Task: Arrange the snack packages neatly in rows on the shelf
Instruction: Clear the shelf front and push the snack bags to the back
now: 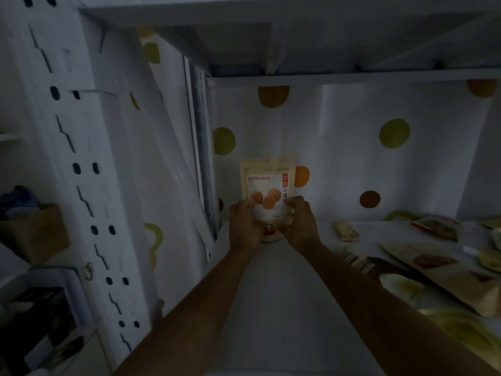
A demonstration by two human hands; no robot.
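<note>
Snack pouch (267, 185) stands upright at the far left of the shelf (271, 299), close against the dotted back wall (352, 158), with its printed front facing near. It looks like a light, soft film bag with a gusseted base. It is probably smooth enough to slide in the fingers and easy to crumple, and whatever is inside may break if squeezed. The sensible hold is low on both side edges near the base, so it can be set square.

Both arms reach straight out and converge on it. The left hand (244, 226) grips the lower left edge and the right hand (298, 223) the lower right, with fingers curled round the sides and thumbs on the front. Other packages (433, 264) lie flat and scattered to the right.
</note>
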